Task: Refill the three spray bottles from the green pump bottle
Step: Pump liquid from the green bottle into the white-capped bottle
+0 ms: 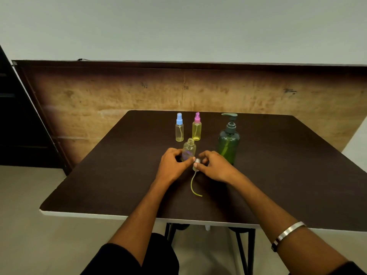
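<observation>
your left hand (172, 162) curls round the open, uncapped spray bottle (189, 149), which stands upright on the dark table (99, 175). your right hand (215, 165) pinches its silver spray head (197, 163) just beside the bottle, with the dip tube (193, 185) trailing toward you. behind stand the blue-capped bottle (179, 128) and pink-capped bottle (196, 127), both capped, and the green pump bottle (228, 141) stands to their right

table (119, 185): matt dark wood | green pump bottle (228, 144): glossy translucent plastic | bracelet (289, 232): shiny metal
</observation>
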